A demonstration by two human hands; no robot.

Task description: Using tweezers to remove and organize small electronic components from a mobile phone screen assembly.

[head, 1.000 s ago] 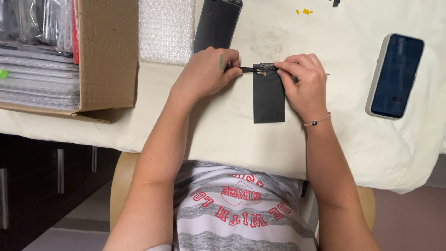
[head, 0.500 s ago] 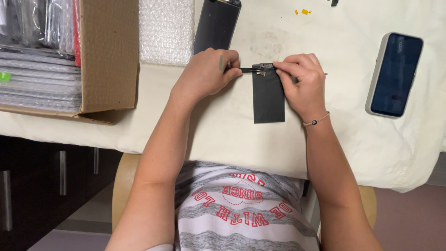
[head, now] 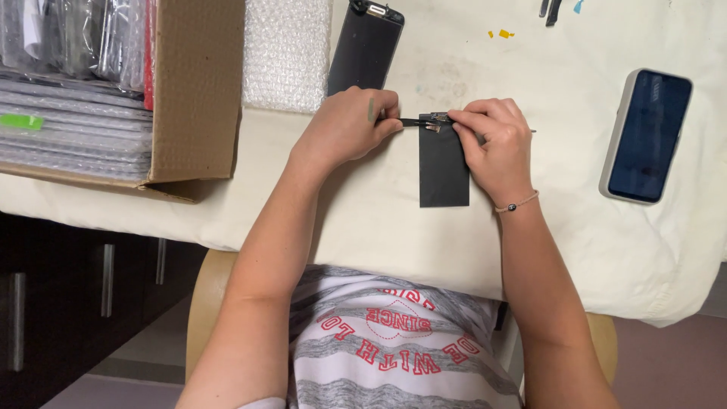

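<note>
Nothing has shifted since the earlier frames: both hands stay at the top edge of a black rectangular panel (head: 444, 160) on the cloth-covered desk (head: 575, 250).
Left hand (head: 344, 127) closed on a thin black tool (head: 415, 122); right hand (head: 496, 144) pinching the panel's connector. Left: open cardboard box (head: 193, 83) of grey sleeves, green label (head: 20, 120).

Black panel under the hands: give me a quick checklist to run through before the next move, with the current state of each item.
1. Black panel lies flat on the white cloth: ok.
2. Right hand presses on the panel's top edge: ok.
3. Left hand grips the thin black tool, tip at the small metal part: ok.
4. Whether the tip actually touches the part: cannot tell.
5. Phone and dark screen lie apart from the hands: ok.
6. Cardboard box stands away from the panel: ok.
</note>
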